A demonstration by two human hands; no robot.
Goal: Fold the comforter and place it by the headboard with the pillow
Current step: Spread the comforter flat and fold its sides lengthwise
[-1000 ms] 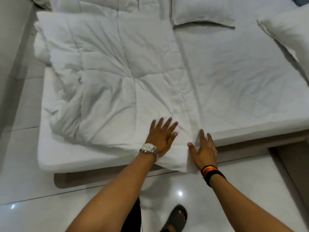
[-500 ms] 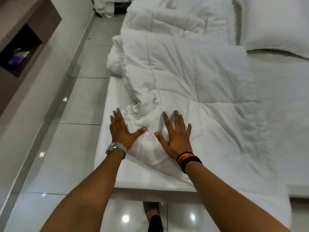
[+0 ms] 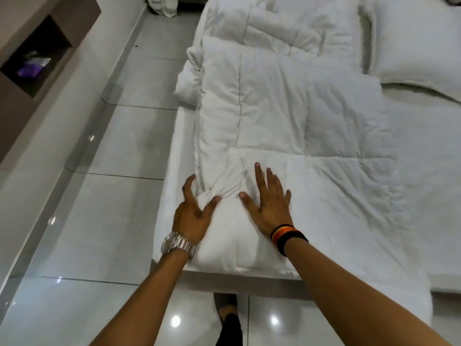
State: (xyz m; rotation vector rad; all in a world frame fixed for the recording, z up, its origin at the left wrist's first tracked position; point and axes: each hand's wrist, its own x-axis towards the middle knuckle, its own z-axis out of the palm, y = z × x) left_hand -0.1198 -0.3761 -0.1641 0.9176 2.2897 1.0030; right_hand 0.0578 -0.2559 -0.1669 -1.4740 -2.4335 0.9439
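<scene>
A white quilted comforter lies partly folded along the left side of the bed, running from the foot edge toward the headboard end. My left hand, with a metal watch, pinches a bunched fold at the comforter's left edge near the foot of the bed. My right hand, wearing striped wristbands, rests flat with fingers spread on the comforter beside it. A white pillow lies at the top right of the bed.
The white mattress shows bare along its left edge. Glossy grey floor tiles run down the left, with a brown wall niche beyond. More white bedding sits on the floor far back. My foot stands below the bed's foot edge.
I have shifted left along the foot of the bed. My hands moved from the comforter's right corner to its bunched left edge. The rumpled left side now lies smoother, and my left hand has gripped a fold.
</scene>
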